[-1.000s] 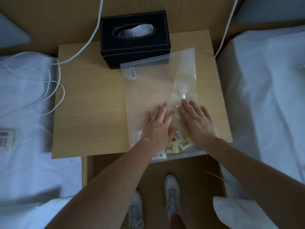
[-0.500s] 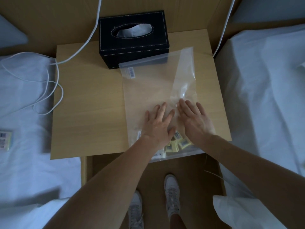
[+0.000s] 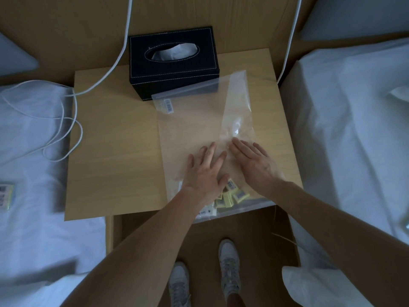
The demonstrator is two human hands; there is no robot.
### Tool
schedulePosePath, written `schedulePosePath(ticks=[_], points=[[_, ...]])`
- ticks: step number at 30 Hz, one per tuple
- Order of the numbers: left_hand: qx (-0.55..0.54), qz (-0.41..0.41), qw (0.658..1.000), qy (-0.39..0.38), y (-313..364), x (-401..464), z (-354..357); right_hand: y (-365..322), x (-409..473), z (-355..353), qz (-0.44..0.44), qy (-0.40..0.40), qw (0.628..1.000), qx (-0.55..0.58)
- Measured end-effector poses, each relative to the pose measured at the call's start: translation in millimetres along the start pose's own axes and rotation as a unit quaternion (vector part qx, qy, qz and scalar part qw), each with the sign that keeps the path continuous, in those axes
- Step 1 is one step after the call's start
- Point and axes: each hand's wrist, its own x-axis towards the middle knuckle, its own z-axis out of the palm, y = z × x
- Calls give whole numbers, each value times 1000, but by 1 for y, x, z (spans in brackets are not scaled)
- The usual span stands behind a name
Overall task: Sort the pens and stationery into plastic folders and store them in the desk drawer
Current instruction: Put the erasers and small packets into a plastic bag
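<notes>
Left hand (image 3: 204, 173) flat, fingers spread, pressing on clear plastic folder (image 3: 199, 120). Right hand (image 3: 254, 162) flat beside it, fingers straight and together, also pressing folder. Small yellow stationery packets (image 3: 230, 194) bunched inside folder's near end, just below both hands. Folder lying on wooden worktop (image 3: 115, 151), near edge overhanging, far edge touching black tissue box (image 3: 172, 60). White cable (image 3: 64, 129) looped over left bed (image 3: 33, 151). Barcoded packet (image 3: 5, 196) on that bed. Second bed (image 3: 354, 129) at right.
</notes>
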Motion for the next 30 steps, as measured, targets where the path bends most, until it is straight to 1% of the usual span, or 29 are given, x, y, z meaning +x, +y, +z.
schedulePosePath(ticks=[3, 7, 9, 12, 17, 20, 23, 25, 27, 30], points=[[4, 0, 1000, 2, 0, 0, 2, -2, 1, 2, 2, 8, 1000, 12], [6, 0, 1000, -1, 0, 1, 4, -11, 9, -5, 35, -24, 999, 11], [0, -2, 1000, -3, -1, 1, 4, -13, 12, -4, 48, -18, 999, 8], [-13, 5, 1000, 5, -2, -1, 5, -12, 8, 0, 45, -12, 999, -5], [-14, 5, 1000, 12, -3, -1, 5, -13, 0, -2, 39, -57, 998, -9], [-8, 1, 999, 34, -2, -5, 8, -8, -4, -3, 54, -76, 995, 42], [-13, 4, 999, 51, 0, -12, 16, -10, -11, -6, 88, -70, 990, 89], [-18, 0, 997, 72, 0, -18, 22, -15, -17, -5, 112, -69, 986, 98], [-19, -2, 995, 95, 0, -21, 28, -20, -21, -4, 118, -93, 984, 93], [-33, -6, 995, 96, 0, -21, 30, -25, -24, -4, 117, -118, 984, 71]])
